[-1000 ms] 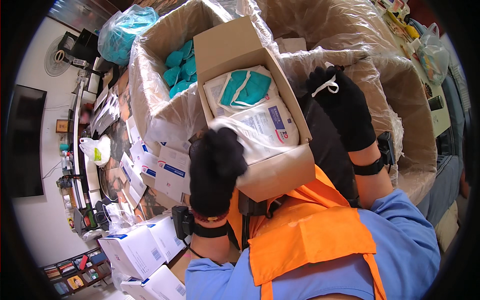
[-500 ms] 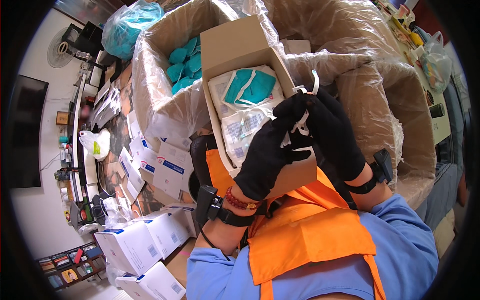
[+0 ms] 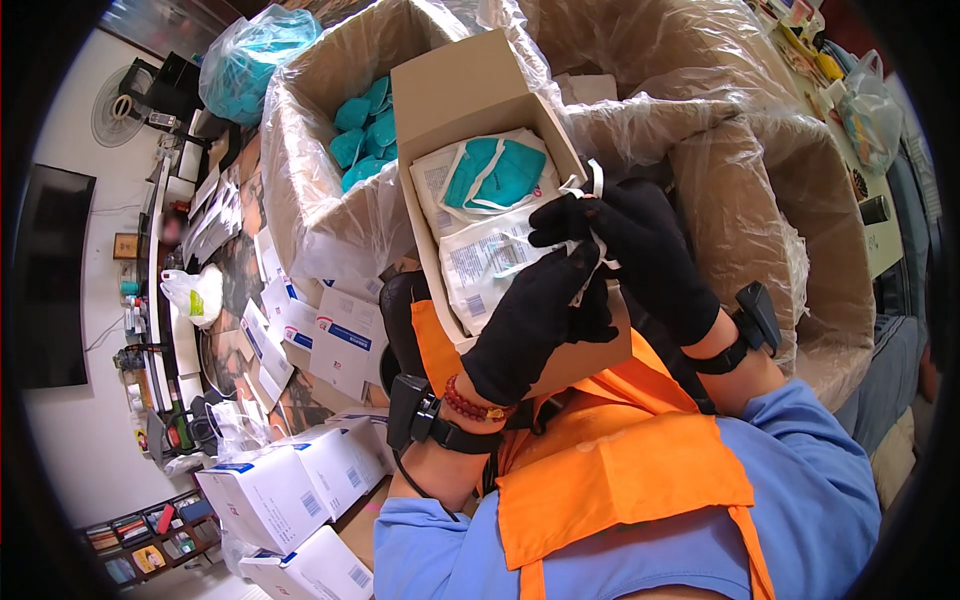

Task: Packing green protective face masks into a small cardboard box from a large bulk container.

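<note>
An open cardboard box [image 3: 428,240] rests in front of me, its lid flap raised. Inside are white printed packets [image 3: 480,270], and a folded teal face mask [image 3: 500,172] with white straps lies on top at the far end. Over the near right part of the box, my black-gloved left hand [image 3: 535,325] is closed on thin white elastic straps [image 3: 598,180]. My right hand [image 3: 655,255], also gloved, meets it from the right and pinches the same straps between bent fingers. Whether the straps join the mask is hidden.
A plastic-lined carton [image 3: 300,200] of teal masks stands at the far left, a bag of masks [image 3: 250,70] behind it. More lined cartons [image 3: 740,200] fill the right. White boxes [image 3: 265,495] and flat cartons [image 3: 340,340] lie at the left.
Both hands have moved slightly, with the fingers rearranged around the straps. The right hand's fingers now reach further left over the box. Box and mask have shifted a little in view.
</note>
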### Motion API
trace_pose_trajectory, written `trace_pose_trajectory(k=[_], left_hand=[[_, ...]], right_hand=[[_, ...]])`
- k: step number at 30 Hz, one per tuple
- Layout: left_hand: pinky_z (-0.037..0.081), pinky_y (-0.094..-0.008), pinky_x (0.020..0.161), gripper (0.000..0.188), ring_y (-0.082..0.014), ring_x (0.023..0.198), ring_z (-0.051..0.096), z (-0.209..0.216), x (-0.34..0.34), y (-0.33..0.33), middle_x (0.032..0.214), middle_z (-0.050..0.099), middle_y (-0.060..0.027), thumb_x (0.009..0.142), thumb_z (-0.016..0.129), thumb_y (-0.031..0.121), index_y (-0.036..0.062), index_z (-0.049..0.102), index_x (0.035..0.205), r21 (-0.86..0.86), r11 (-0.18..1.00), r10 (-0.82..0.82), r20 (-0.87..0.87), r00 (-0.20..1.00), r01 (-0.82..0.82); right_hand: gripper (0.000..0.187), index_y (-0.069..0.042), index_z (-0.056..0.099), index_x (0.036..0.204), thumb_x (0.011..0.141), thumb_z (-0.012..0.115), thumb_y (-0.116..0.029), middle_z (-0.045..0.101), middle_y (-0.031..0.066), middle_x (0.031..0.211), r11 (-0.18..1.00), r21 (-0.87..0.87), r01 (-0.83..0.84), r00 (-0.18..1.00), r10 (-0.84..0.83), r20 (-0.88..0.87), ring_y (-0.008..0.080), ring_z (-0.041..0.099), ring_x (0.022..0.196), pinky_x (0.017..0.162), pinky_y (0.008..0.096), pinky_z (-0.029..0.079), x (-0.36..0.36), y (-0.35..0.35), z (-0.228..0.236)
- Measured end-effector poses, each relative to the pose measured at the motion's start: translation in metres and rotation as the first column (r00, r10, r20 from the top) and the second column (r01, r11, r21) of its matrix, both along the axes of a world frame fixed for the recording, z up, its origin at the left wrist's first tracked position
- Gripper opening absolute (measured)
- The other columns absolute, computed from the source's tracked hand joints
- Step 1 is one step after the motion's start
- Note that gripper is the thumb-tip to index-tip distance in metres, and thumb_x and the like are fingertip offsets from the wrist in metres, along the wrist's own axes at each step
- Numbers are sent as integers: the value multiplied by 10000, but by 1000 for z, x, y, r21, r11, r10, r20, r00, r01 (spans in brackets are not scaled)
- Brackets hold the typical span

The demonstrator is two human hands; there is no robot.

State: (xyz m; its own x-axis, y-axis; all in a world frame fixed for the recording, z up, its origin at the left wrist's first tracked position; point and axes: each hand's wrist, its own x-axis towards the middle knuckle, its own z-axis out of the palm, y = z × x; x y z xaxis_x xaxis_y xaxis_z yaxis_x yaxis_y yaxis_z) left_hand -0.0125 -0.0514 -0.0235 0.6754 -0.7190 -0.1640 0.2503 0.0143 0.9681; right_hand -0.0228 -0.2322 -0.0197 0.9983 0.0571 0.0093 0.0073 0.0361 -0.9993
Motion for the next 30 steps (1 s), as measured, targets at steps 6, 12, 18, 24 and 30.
trace_pose_trajectory(k=[6,12,18,24,30], left_hand=[[574,-329,816,304,-196,984,605,3,-2,-2,1059,567,-104,986,526,129,-10,537,1256,-28,999,-35,-69,997,33],[579,-310,786,281,-161,926,589,-7,-1,3,989,546,-87,990,511,119,-19,536,1233,-54,998,-32,-7,999,32],[544,-262,645,258,-111,727,569,6,3,4,797,526,-22,987,535,227,-11,592,1067,102,995,26,-248,969,0],[527,-324,602,210,-256,711,613,-2,7,12,893,580,-116,881,598,142,29,625,1056,319,942,-153,123,980,107],[492,-300,710,256,-237,814,662,36,7,21,908,673,-143,942,547,197,-13,629,1063,352,931,-295,560,774,100]], right_hand=[[336,59,629,1105,965,498,-217,682,108,998,962,272,-20,990,57,-131,172,650,924,848,279,501,-2,9,2],[236,-20,649,1072,957,523,-183,670,40,958,996,-48,-73,992,67,-106,103,621,886,798,243,487,2,3,-2],[330,-25,553,1229,909,555,-104,622,82,1138,815,97,571,799,-579,160,132,609,954,857,265,478,16,-49,-29],[735,-51,480,1358,739,819,-257,591,122,1242,972,-232,18,833,114,542,176,609,986,938,314,460,-6,-14,59],[737,-100,493,1357,730,832,-284,667,121,1100,848,-336,-409,874,470,124,260,665,941,858,353,504,-10,2,23]])
